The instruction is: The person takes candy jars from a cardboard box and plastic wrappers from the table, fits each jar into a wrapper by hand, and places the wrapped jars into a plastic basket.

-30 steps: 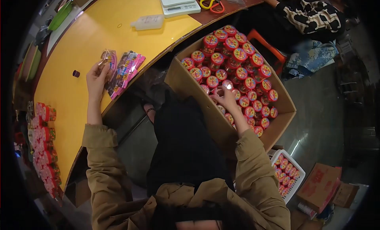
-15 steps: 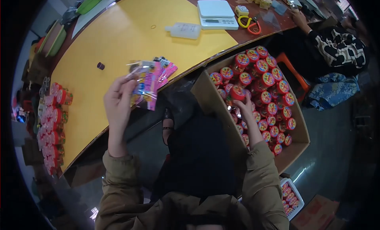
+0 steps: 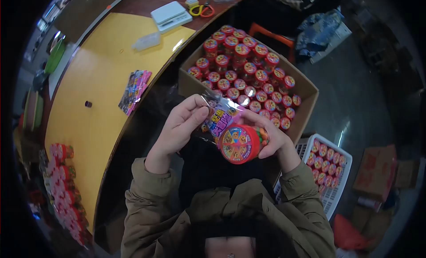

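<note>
The left hand (image 3: 181, 124) pinches a printed plastic bag (image 3: 220, 121). The right hand (image 3: 276, 139) grips a red-lidded jar (image 3: 239, 144) just beside it.

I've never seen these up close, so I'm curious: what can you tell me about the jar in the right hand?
The jar has a red, plastic-looking lid with a round, colourful printed top. Behind it, seemingly clear walls show green and orange contents. It is tilted, lid on and facing the camera, held in the right hand. A pink-and-purple packet meets its edge in view; whether they touch is unclear.
</note>
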Available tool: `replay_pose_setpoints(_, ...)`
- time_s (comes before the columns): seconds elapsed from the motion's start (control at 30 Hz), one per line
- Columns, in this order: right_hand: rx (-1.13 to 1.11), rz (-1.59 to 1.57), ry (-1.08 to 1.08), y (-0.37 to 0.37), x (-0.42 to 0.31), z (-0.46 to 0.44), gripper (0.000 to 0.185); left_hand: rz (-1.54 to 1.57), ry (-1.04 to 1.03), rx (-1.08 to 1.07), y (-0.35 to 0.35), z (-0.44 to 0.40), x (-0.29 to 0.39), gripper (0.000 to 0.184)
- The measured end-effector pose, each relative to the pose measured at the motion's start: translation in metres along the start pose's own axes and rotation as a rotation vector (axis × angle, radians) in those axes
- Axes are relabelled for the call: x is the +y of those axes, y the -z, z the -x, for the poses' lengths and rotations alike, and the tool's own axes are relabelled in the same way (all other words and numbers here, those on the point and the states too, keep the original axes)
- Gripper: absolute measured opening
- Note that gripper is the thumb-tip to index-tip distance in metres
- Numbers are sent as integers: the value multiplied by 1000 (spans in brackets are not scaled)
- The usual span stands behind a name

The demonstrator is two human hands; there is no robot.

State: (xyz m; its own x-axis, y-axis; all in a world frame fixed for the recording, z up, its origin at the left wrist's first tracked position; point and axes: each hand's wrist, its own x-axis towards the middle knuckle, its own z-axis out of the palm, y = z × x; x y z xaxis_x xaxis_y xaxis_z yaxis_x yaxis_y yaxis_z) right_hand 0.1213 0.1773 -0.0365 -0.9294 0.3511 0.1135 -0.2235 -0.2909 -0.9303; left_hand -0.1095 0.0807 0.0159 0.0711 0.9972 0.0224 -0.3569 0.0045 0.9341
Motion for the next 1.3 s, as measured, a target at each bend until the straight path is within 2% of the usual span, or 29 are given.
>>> replay_pose_setpoints(0.1, 56, -56, -9, -14, -16, 21, 104, 127, 66, -117, -7, -10, 5, 15)
replay_pose_setpoints(0.17, 99, -24, 44, -17, -7, 36, 105, -105, 73, -217, -13, -16, 7, 15)
replay_pose_setpoints(0.23, 129, -19, 97, -29, -9, 44, 106, -78, 125, -243, -22, -17, 8, 15)
replay_pose_setpoints(0.33, 136, -79, 58, -46, -15, 43, 103, -109, 84, -337, -37, -15, 11, 15)
replay_pose_setpoints(0.4, 145, 24, 90, -38, -13, 52, 96, -123, 76, -392, -40, -11, 11, 15)
replay_pose_setpoints(0.47, 82, 416, 154, -30, -19, 62, 87, -185, 45, -433, -44, -7, 12, 17)
replay_pose_setpoints(0.5, 203, 292, 163, -39, -17, 69, 82, -185, 40, -432, -47, -5, 11, 17)
replay_pose_setpoints(0.57, 336, 412, 208, -40, -18, 80, 82, -309, 55, -385, -55, -1, 8, 18)
replay_pose_setpoints(0.6, 341, 461, 156, -42, -27, 85, 81, -184, 67, -397, -62, 3, 7, 27)
replay_pose_setpoints(0.63, 365, 499, 175, -41, -24, 92, 81, -184, 72, -395, -69, 6, 5, 27)
replay_pose_setpoints(0.67, 392, 532, 193, -42, -20, 99, 81, -293, -52, -392, -76, 7, 3, 33)
replay_pose_setpoints(0.7, 419, 462, 176, -44, -19, 106, 81, -400, -176, -390, -83, 9, 1, 39)
replay_pose_setpoints(0.73, 423, 464, 200, -46, -19, 111, 81, -435, -105, -341, -87, 10, 1, 49)
replay_pose_setpoints(0.77, 426, 468, 228, -47, -19, 115, 80, -439, -99, -346, -90, 12, -2, 49)
replay_pose_setpoints(0.83, 459, 427, 248, -54, -17, 123, 78, -236, -114, -438, -94, 16, -7, 48)
replay_pose_setpoints(0.9, 460, 291, 312, -62, -15, 129, 78, -271, -126, -448, -100, 21, -7, 51)
replay_pose_setpoints(0.93, 462, 287, 320, -70, -16, 130, 78, -475, -221, -371, -104, 22, -7, 52)
replay_pose_setpoints(0.97, 493, 138, 324, -79, -16, 131, 78, -678, -318, -289, -107, 23, -7, 54)
replay_pose_setpoints(1.0, 519, -8, 329, -86, -17, 131, 79, -478, -341, -343, -104, 21, -13, 58)
replay_pose_setpoints(1.07, 501, -38, 379, -91, -14, 131, 80, -204, -300, -453, -101, 30, -15, 61)
replay_pose_setpoints(1.13, 486, -67, 421, -95, -8, 130, 81, -161, -329, -470, -106, 34, -20, 63)
replay_pose_setpoints(1.2, 556, -101, 443, -97, -3, 129, 83, -427, -538, -219, -116, 35, -22, 72)
replay_pose_setpoints(1.23, 548, -96, 446, -101, -2, 130, 83, -540, -599, -135, -118, 32, -19, 90)
replay_pose_setpoints(1.3, 480, -309, 432, -106, -3, 130, 85, -234, -522, -75, -129, 33, -32, 106)
